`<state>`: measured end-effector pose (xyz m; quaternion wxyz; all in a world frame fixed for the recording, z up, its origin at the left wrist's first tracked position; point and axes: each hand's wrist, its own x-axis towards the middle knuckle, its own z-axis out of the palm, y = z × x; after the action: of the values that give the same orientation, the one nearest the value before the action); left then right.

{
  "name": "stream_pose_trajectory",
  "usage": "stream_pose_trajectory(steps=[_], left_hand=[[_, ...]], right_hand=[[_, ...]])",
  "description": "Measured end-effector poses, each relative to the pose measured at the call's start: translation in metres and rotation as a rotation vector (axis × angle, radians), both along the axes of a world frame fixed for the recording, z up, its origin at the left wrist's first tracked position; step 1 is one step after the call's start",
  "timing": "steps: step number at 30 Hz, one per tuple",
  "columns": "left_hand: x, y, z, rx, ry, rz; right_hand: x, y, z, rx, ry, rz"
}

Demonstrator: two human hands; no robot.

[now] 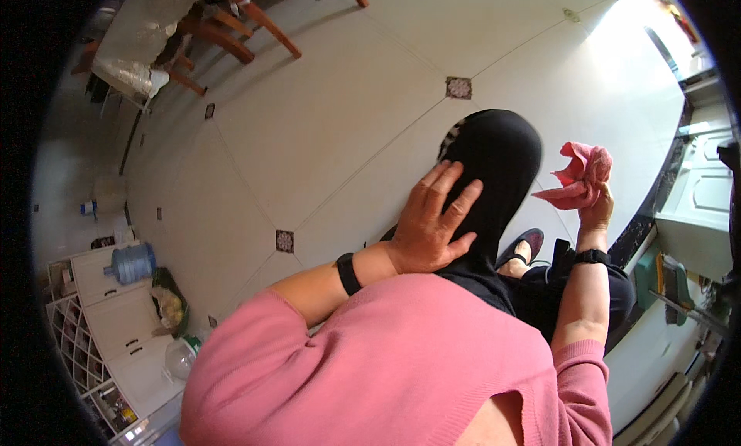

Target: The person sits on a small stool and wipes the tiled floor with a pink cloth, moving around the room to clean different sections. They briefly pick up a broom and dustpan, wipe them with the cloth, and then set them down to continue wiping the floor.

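Observation:
My left hand [437, 220] rests with spread fingers on the thigh and knee of my black trousers [498, 150]; it holds nothing. Out to the right, my right hand [599, 205] grips a bunched pink cloth [584, 176], whose loose corners stick out to the left above the floor. Both wrists wear black bands. Below the cloth, a dark shoe [529, 243] stands on the pale tiled floor [347, 127].
Wooden chair legs [272, 29] and a table with a plastic cover [130, 69] are at the upper left. At the lower left are white cabinets [118, 324] and a blue water bottle [133, 263]. White cabinet doors [712, 176] and a green dustpan [648, 272] are at the right.

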<state>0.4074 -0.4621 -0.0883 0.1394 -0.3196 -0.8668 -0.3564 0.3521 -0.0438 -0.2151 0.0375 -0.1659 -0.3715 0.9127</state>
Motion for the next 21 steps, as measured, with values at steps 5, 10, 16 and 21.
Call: stream_pose_trajectory(steps=[5,10,16,21], left_hand=[[-0.016,0.019,-0.011,0.031,-0.05,-0.086],[-0.032,0.009,-0.013,0.224,-0.189,-0.119],[-0.076,-0.019,-0.067,0.539,-0.956,0.281],[-0.123,-0.023,-0.125,0.493,-1.189,0.13]], right_hand=[[0.0,0.011,-0.027,-0.014,-0.05,0.056],[-0.025,0.007,-0.035,-0.073,-0.048,0.137],[-0.081,-0.034,-0.032,-0.225,-0.072,0.296],[-0.134,-0.073,-0.019,-0.434,0.259,0.431]])
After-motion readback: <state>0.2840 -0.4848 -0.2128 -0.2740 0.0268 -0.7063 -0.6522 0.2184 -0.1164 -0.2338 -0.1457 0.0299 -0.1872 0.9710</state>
